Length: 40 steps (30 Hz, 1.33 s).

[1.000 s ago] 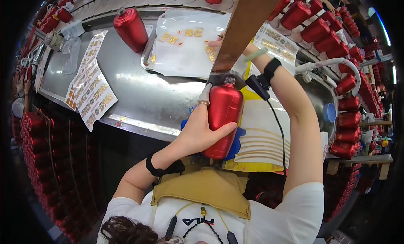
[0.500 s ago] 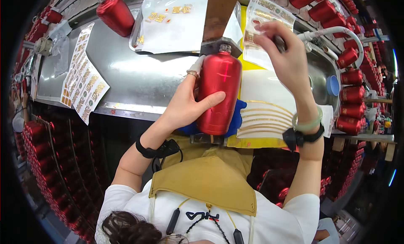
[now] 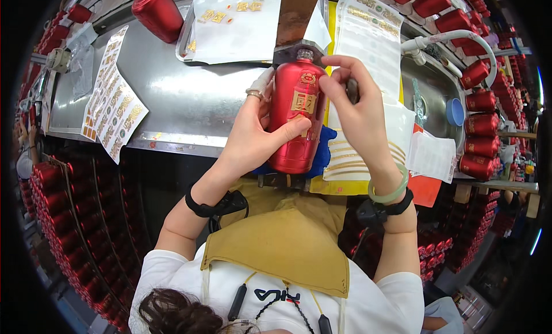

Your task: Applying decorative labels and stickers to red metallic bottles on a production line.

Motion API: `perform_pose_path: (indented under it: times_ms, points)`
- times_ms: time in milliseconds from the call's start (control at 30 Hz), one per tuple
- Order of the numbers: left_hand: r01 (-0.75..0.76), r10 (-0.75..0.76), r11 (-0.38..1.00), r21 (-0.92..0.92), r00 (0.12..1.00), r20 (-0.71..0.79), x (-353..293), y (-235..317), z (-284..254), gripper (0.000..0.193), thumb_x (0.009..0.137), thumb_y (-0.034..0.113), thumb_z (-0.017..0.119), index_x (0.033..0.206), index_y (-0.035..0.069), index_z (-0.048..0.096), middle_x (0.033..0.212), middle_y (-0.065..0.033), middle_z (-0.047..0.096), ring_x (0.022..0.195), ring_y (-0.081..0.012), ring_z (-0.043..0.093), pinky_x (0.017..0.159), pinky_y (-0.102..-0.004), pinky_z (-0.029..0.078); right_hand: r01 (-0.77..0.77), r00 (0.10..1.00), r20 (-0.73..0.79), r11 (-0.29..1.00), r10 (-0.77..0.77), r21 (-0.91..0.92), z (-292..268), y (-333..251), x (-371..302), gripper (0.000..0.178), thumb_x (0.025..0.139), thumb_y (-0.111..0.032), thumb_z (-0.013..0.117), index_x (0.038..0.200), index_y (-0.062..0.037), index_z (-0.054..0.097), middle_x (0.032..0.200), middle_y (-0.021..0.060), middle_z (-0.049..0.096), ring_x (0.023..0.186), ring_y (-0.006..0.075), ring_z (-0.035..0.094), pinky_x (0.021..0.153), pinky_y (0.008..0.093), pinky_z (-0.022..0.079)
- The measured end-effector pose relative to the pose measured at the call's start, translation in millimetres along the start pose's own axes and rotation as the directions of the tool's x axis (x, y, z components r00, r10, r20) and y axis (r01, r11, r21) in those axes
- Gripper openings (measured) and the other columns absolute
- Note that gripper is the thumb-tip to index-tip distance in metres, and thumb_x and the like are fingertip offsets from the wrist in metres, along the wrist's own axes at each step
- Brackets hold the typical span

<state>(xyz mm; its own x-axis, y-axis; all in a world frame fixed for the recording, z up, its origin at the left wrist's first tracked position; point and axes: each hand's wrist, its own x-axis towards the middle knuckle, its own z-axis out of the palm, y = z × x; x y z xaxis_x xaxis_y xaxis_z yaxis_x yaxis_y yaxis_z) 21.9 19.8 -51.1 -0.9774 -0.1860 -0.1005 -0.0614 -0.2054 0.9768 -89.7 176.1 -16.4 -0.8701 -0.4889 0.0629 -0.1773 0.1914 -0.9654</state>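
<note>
My left hand (image 3: 253,130) is wrapped around a red bottle (image 3: 287,147), its thumb lying across the front and a white covering on one fingertip. Gold decals run down the bottle's front: a round emblem (image 3: 309,78) near the shoulder, a square one (image 3: 303,102) below, and another partly under my thumb. The bottle's neck points away from me, against a metal bracket on a brown post (image 3: 296,23). My right hand (image 3: 359,104) is closed, its fingertips at the bottle's upper right shoulder. A small dark rounded object (image 3: 352,90) shows within its curled fingers.
Decal sheets lie at left (image 3: 112,101) and upper right (image 3: 368,40); a sheet of curved gold strips (image 3: 348,161) is nearer. Beyond are a tray (image 3: 185,46) and another red bottle (image 3: 156,14). A sink with a blue cup (image 3: 455,112) is right; several red bottles (image 3: 482,124) line the edge.
My right hand has come down and left from the upper-right decal sheet to the bottle. Gold decals now show on the bottle's front, which looked plain before. My left hand still grips it.
</note>
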Motion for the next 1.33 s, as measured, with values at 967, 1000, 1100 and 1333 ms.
perform_pose_path:
  times_ms: [967,1000,1100,1333]
  points:
    - [0.004,-0.004,1.0,0.018,0.999,-0.037,2,-1,6,0.087,0.089,0.016,0.079,0.154,-0.002,0.025,0.144,-0.0177,0.049,0.129,-0.0227,0.054,0.107,-0.0381,0.047,-0.129,0.991,0.023,0.991,0.128,0.024,9,20,21,0.032,0.087,-0.025,0.08,0.105,0.0006,0.071,0.076,-0.0078,0.043,0.068,0.0029,0.04,0.059,0.0192,0.035]
    - [0.014,-0.014,0.999,0.031,1.0,-0.028,3,0,5,0.085,0.09,0.017,0.078,0.154,-0.003,0.026,0.144,-0.0178,0.049,0.129,-0.0229,0.054,0.107,-0.0379,0.047,-0.138,0.99,0.022,0.987,0.136,0.084,8,20,19,0.033,0.089,-0.024,0.079,0.108,0.0005,0.07,0.076,-0.0079,0.044,0.068,0.0024,0.04,0.059,0.019,0.035]
    - [0.059,-0.066,0.983,-0.176,0.997,-0.038,11,2,1,0.08,0.094,0.019,0.075,0.154,-0.004,0.027,0.143,-0.0183,0.05,0.129,-0.0231,0.054,0.107,-0.0375,0.047,-0.176,0.984,0.028,0.966,0.174,0.19,6,17,9,0.035,0.091,-0.022,0.077,0.116,0.0003,0.067,0.076,-0.0081,0.044,0.068,0.0016,0.041,0.06,0.0185,0.035]
    - [0.085,-0.093,0.985,-0.148,0.995,-0.042,15,-2,-2,0.079,0.096,0.021,0.073,0.155,-0.003,0.026,0.142,-0.0187,0.051,0.129,-0.0232,0.054,0.107,-0.0372,0.046,-0.207,0.978,0.034,0.94,0.206,0.27,10,25,-15,0.056,0.088,-0.019,0.081,0.138,-0.0063,0.057,0.088,-0.0057,0.043,0.075,0.0021,0.044,0.068,0.0177,0.038]
